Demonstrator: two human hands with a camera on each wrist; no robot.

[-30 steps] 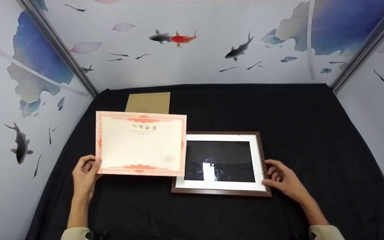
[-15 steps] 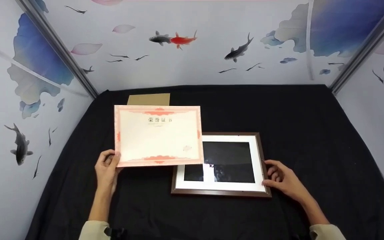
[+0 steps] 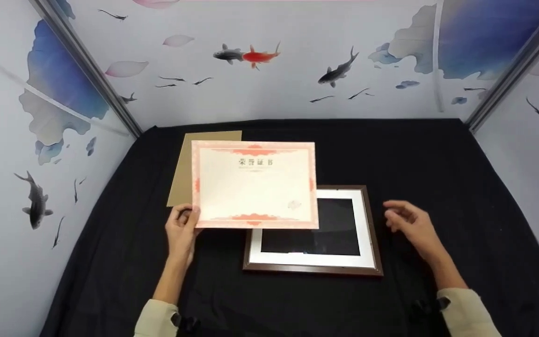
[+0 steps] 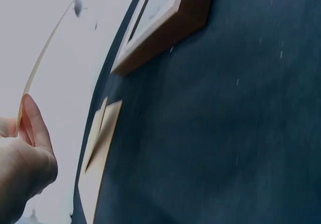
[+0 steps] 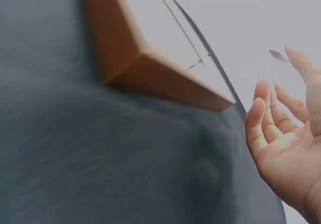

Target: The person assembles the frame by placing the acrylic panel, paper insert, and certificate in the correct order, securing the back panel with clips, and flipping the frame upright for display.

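Note:
My left hand [image 3: 181, 234] pinches the lower left edge of a certificate [image 3: 255, 192] with a pink and red patterned border. The sheet is held up and overlaps the upper left part of a picture frame [image 3: 314, 270]. That frame is brown, with a white mat around a dark middle, and lies flat on the black cloth. In the left wrist view the certificate [image 4: 42, 53] shows as a thin curved edge between thumb and fingers. To the right of the frame, my right hand [image 3: 412, 224] hovers with loosely bent fingers and holds nothing.
Behind the certificate lies a tan backing board [image 3: 181, 173], partly covered by it in the head view; the left wrist view shows a small flap standing off the board [image 4: 103, 153]. White walls [image 3: 288, 89] with painted fish enclose the black-covered table [image 3: 419, 159].
My left hand has carried the certificate to the right and slightly back, over the frame. The right hand has let go of the frame's right edge and moved up and away from it.

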